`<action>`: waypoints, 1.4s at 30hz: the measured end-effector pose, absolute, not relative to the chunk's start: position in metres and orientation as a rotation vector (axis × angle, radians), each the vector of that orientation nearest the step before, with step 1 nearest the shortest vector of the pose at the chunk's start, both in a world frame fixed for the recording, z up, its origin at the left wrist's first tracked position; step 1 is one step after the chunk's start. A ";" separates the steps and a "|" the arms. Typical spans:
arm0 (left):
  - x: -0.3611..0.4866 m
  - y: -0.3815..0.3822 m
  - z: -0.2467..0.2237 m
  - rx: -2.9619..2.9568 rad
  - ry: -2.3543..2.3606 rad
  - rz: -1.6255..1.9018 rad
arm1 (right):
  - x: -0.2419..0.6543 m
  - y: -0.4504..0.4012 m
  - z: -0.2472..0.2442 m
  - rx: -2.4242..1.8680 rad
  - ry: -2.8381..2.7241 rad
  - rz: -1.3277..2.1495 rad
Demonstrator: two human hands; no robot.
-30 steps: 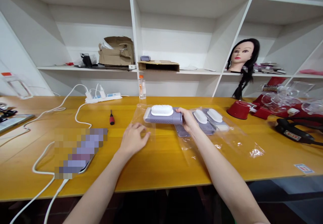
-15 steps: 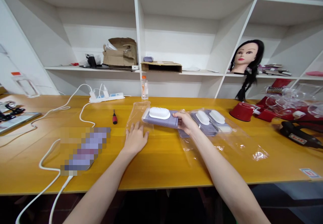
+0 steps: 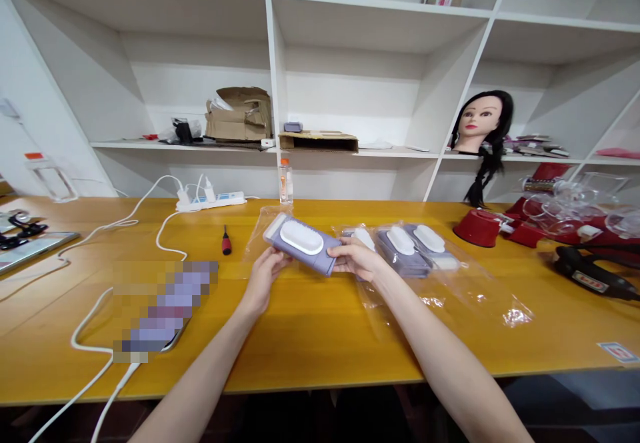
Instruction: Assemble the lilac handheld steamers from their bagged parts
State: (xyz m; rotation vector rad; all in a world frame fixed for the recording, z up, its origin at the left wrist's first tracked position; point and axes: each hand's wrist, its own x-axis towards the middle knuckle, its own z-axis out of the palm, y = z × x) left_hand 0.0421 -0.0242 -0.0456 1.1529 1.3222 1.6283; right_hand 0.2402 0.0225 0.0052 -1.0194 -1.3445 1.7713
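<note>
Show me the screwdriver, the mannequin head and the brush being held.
Screwdriver [image 3: 227, 246], head camera, on its red handle.
Mannequin head [image 3: 479, 123], head camera, on the face.
Brush [image 3: 301, 237], head camera, on the white bristle pad.

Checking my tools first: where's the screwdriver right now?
Head view: the red-handled screwdriver lies on the yellow table, left of the left hand, just in front of the white power strip.
</note>
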 end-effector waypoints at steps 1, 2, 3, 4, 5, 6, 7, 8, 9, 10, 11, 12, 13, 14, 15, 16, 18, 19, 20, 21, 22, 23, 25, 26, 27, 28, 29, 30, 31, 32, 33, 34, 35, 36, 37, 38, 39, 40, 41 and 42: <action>0.043 -0.025 -0.042 1.034 1.211 1.647 | 0.238 0.020 0.004 -1.009 -1.375 1.784; 0.044 -0.026 -0.039 0.910 1.098 1.667 | 0.236 0.017 0.003 -1.006 -1.402 1.796; 0.045 -0.027 -0.037 0.802 1.001 1.691 | 0.233 0.014 0.002 -1.009 -1.425 1.809; 0.046 -0.028 -0.035 0.708 0.931 1.729 | 0.230 0.011 0.001 -1.016 -1.445 1.821; 0.047 -0.029 -0.034 0.647 0.890 1.770 | 0.227 0.007 0.000 -1.025 -1.463 1.828; 0.047 -0.029 -0.033 0.601 0.864 1.811 | 0.224 0.003 -0.001 -1.034 -1.482 1.829; 0.048 -0.029 -0.033 0.562 0.847 1.851 | 0.222 0.000 -0.001 -1.046 -1.510 1.828; 0.048 -0.029 -0.033 0.535 0.832 1.885 | 0.220 -0.003 -0.001 -1.052 -1.551 1.836; 0.048 -0.029 -0.034 0.524 0.817 1.912 | 0.219 -0.006 0.000 -1.051 -1.605 1.853; 0.048 -0.029 -0.034 0.527 0.804 1.933 | 0.218 -0.008 0.000 -1.047 -1.662 1.875; 0.048 -0.030 -0.035 0.540 0.793 1.948 | 0.218 -0.009 0.000 -1.041 -1.713 1.898; 0.048 -0.030 -0.035 0.558 0.788 1.956 | 0.218 -0.009 -0.001 -1.040 -1.754 1.916; 0.048 -0.030 -0.035 0.582 0.787 1.958 | 0.218 -0.008 -0.002 -1.046 -1.776 1.921; 0.049 -0.031 -0.034 0.607 0.788 1.960 | 0.217 -0.008 -0.004 -1.056 -1.783 1.915; 0.049 -0.031 -0.033 0.630 0.790 1.960 | 0.217 -0.006 -0.006 -1.064 -1.787 1.908; 0.049 -0.032 -0.032 0.653 0.792 1.960 | 0.216 -0.005 -0.009 -1.061 -1.790 1.903; 0.051 -0.033 -0.031 0.710 0.779 1.969 | 0.214 -0.004 -0.013 -1.028 -1.781 1.891; 0.053 -0.034 -0.030 0.737 0.760 1.977 | 0.213 -0.004 -0.015 -1.008 -1.755 1.885; 0.055 -0.035 -0.031 0.758 0.735 1.973 | 0.211 -0.004 -0.016 -0.989 -1.713 1.882; 0.057 -0.036 -0.032 0.768 0.713 1.949 | 0.210 -0.005 -0.016 -0.969 -1.661 1.885; 0.060 -0.037 -0.033 0.767 0.695 1.909 | 0.209 -0.006 -0.015 -0.948 -1.611 1.893; 0.063 -0.038 -0.035 0.757 0.687 1.843 | 0.208 -0.007 -0.015 -0.923 -1.570 1.904; 0.069 -0.039 -0.040 0.751 0.687 1.702 | 0.207 -0.010 -0.013 -0.885 -1.524 1.911; 0.071 -0.039 -0.042 0.766 0.688 1.650 | 0.207 -0.010 -0.013 -0.877 -1.516 1.903; 0.072 -0.039 -0.044 0.796 0.690 1.614 | 0.207 -0.011 -0.012 -0.879 -1.508 1.893; 0.072 -0.038 -0.045 0.833 0.695 1.587 | 0.208 -0.011 -0.011 -0.887 -1.501 1.886; 0.071 -0.037 -0.047 0.876 0.712 1.569 | 0.208 -0.011 -0.011 -0.898 -1.497 1.880; 0.068 -0.036 -0.047 0.924 0.752 1.566 | 0.209 -0.010 -0.010 -0.909 -1.494 1.873; 0.065 -0.034 -0.048 0.983 0.832 1.588 | 0.210 -0.009 -0.009 -0.919 -1.489 1.862; 0.061 -0.033 -0.049 1.066 0.958 1.617 | 0.211 -0.007 -0.007 -0.927 -1.478 1.842; 0.056 -0.032 -0.049 1.175 1.137 1.649 | 0.213 -0.005 -0.005 -0.933 -1.462 1.813; 0.053 -0.032 -0.049 1.335 1.386 1.659 | 0.215 -0.003 -0.003 -0.934 -1.445 1.784; 0.050 -0.032 -0.050 1.539 1.647 1.557 | 0.218 -0.001 0.000 -0.932 -1.423 1.756; 0.048 -0.032 -0.050 1.722 1.868 1.377 | 0.221 0.002 0.003 -0.930 -1.403 1.733; 0.047 -0.033 -0.051 1.851 2.037 1.172 | 0.224 0.004 0.005 -0.932 -1.385 1.718; 0.048 -0.033 -0.051 1.930 2.123 1.003 | 0.226 0.007 0.007 -0.946 -1.364 1.708; 0.049 -0.034 -0.052 1.971 2.164 0.886 | 0.228 0.009 0.008 -0.963 -1.348 1.709; 0.051 -0.034 -0.053 1.988 2.173 0.830 | 0.230 0.010 0.009 -0.985 -1.334 1.717; 0.052 -0.034 -0.053 1.996 2.165 0.816 | 0.231 0.011 0.008 -1.008 -1.326 1.730; 0.053 -0.034 -0.054 2.002 2.159 0.815 | 0.231 0.012 0.007 -1.029 -1.325 1.749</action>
